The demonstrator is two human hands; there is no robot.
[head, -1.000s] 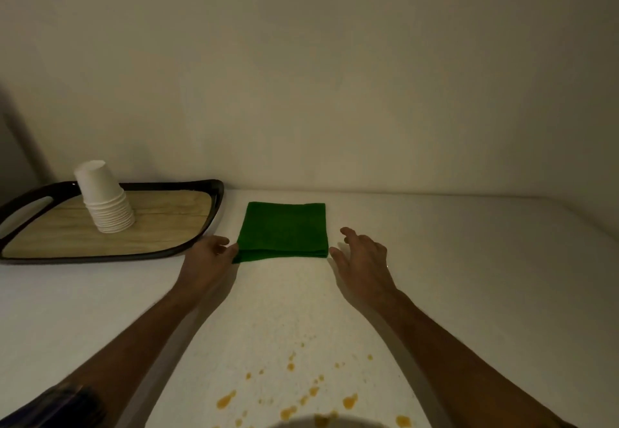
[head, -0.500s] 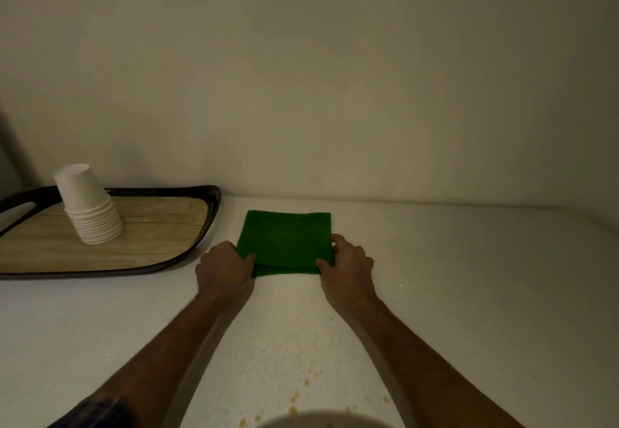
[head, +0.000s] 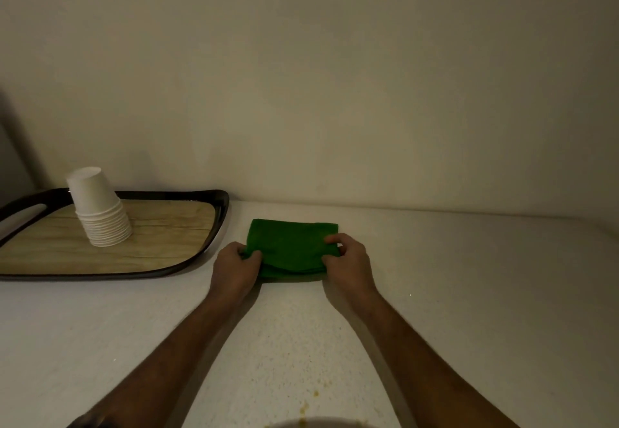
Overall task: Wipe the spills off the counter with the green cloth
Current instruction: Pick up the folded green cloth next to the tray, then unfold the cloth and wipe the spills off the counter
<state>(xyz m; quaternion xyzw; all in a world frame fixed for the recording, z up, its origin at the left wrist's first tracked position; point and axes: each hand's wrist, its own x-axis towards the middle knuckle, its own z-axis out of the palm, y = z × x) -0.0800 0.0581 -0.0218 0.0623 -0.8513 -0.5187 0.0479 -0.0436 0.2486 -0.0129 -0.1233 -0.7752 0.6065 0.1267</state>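
We face a pale wall above a white counter that fills the lower half of the view; on the counter's left sits a dark-rimmed tray with a wood-look floor, and on it an upturned stack of white paper cups; just right of the tray, apart from its rim, lies the folded green cloth, close to the wall; nearest us, at the bottom edge, a few small orange-brown spills dot the counter, well apart from the cloth.

We judge the step in hand to be the pick-up of the cloth; no wiping has begun, since the cloth sits far from the spots; the next move calls for lifting or dragging the cloth toward us, then pressing it flat on the spots and sweeping across them; more spots may lie below the frame, which we cannot see.

Our left hand is curled at the cloth's near left corner, thumb on top and fingers tucked under, pinching the layers; our right hand does the same at the near right corner, its fingers bent over the top surface, the edge bunched between them and the thumb; neither hand is spread; the cloth's front edge looks slightly raised, its far edge resting on the counter.
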